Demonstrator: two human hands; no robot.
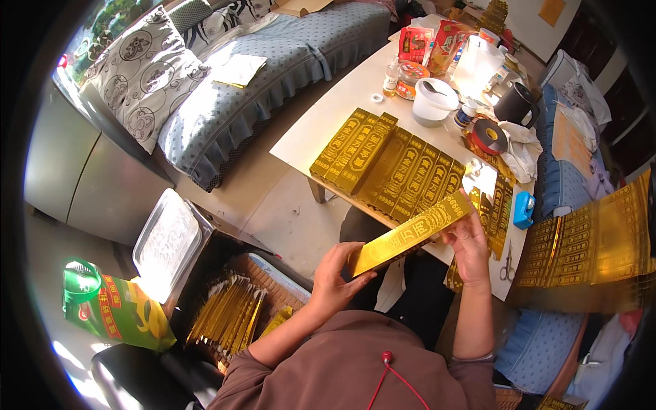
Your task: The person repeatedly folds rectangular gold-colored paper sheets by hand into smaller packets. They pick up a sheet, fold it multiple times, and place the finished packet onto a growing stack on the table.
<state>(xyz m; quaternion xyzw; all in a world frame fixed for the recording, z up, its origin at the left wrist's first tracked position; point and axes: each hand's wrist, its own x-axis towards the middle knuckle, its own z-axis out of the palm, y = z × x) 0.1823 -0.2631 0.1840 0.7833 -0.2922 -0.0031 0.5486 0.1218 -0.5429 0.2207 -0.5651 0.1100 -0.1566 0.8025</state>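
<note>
A long gold foil-covered box (410, 233), embossed with characters and patterns, is held aslant above my lap. My left hand (335, 274) grips its lower left end. At the raised right end, my right hand (469, 246) holds it with fingers along the edge and side. Just beyond, several similar gold boxes (417, 171) lie side by side on the table (292, 148), with a few (353, 148) standing higher at the left. Flat gold printed pieces (497, 220) rest on the table right of my right hand.
Scissors (507, 264), a blue tape dispenser (524, 210) and a black tape roll (489, 137) lie on the right of the table. A white tub (434, 102) stands farther back. Gold sheets (589, 236) hang at right. A basket (287, 282) holding folded gold pieces (230, 312) is at lower left.
</note>
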